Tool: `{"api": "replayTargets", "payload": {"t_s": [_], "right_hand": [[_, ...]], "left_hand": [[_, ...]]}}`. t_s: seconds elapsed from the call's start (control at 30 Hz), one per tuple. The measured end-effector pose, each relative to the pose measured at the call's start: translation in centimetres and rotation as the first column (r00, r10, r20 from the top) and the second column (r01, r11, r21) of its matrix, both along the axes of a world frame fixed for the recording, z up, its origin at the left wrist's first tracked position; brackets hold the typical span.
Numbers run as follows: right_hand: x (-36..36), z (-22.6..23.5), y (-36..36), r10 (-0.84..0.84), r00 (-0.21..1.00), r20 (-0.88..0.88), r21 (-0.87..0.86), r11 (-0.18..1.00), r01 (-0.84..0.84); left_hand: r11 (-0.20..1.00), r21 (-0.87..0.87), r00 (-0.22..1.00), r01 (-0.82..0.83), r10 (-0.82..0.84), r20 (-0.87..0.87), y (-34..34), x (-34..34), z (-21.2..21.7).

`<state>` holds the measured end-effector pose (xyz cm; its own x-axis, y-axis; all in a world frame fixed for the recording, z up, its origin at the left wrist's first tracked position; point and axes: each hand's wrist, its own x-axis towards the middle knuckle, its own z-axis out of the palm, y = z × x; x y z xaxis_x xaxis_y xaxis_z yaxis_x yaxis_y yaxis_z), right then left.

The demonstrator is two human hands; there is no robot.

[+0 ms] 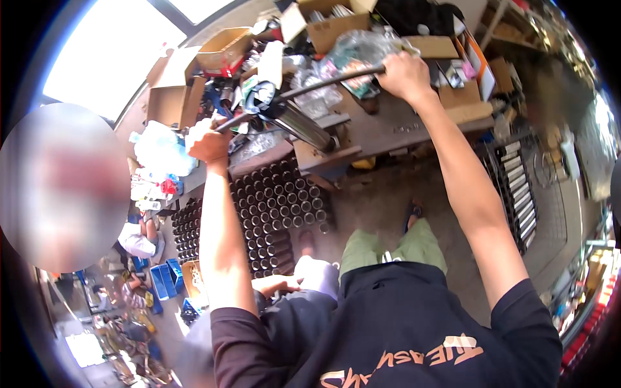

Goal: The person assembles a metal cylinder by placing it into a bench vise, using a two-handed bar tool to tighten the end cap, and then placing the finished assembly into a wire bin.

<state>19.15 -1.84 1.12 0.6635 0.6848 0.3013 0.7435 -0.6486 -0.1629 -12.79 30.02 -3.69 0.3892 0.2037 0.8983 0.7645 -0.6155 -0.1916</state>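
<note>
Head view: a curved black handlebar (310, 87) is gripped at both ends. Left hand (207, 139) is wrapped tight around the left end, right hand (404, 74) is closed over the right end near the far edge of the workbench (401, 126). The bar is seated at its middle in a dark cylindrical stem tube (301, 126), which is tilted over the bench's front edge.

Step judged: bar being aligned or twisted in its stem while braced from both ends. The next move likely calls for even pressure from both sides so the bar is not skewed in the clamp; the clamp itself is not clearly seen.

Packages: open brown cardboard box (330, 22) at the bench's far edge, flaps up; a second open box (223, 48) at the far-left corner with red contents; clear plastic bags (352, 55) with coloured inserts just under the bar; white crumpled bag (158, 149) off the left edge. Rows of upright black tubes (275, 207) are packed on the floor below the front edge. Labels too small to tell.
</note>
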Motion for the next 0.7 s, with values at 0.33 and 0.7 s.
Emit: {"api": "replayTargets", "payload": {"t_s": [0.33,0.7], "right_hand": [[-8.4,-0.5,-6.5,-0.037,0.998,-0.059,0.07,0.997,0.041],[-3.4,-1.0,-5.9,0.204,0.957,-0.206,0.274,0.951,-0.143]], "left_hand": [[0.925,-0.253,0.949,0.283,-0.308,-0.064,5.0,2.5,0.2],[0.878,-0.385,0.342,0.283,-0.468,-0.815,-18.5,13.8,1.0]]}}
